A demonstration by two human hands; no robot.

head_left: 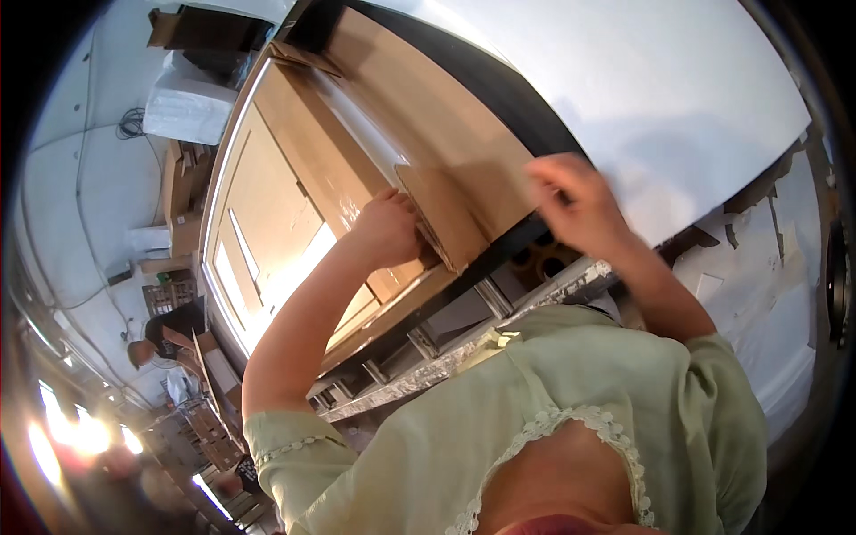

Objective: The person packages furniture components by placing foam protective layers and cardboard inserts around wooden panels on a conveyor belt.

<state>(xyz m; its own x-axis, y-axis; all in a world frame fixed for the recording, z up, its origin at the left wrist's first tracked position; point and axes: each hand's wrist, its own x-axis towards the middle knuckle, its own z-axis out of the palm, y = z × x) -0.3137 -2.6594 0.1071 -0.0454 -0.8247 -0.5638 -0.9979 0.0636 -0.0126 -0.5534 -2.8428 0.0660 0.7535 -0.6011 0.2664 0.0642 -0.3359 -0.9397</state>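
A long, shallow brown cardboard box (437, 98) lies in front of me, with one wide side panel folded outward to the right. Inside it is a flat pale panel (267, 187) with rectangular cut-outs, partly washed out by glare. My left hand (388, 229) is closed at the box's near end, beside an upright cardboard flap (441, 214). Its fingertips are hidden, so what they grip cannot be made out. My right hand (575, 201), slightly blurred, hovers by the outer edge of the side panel. Its fingers are curved, with a gap to the thumb and nothing visible between them.
A large white sheet (678, 89) lies to the right, beyond a black strip (526, 89). Metal rollers (493, 297) and a worn rail (401, 383) run along my side. Wrapped white blocks (185, 100) and cartons stand left. Another person (169, 334) is farther off.
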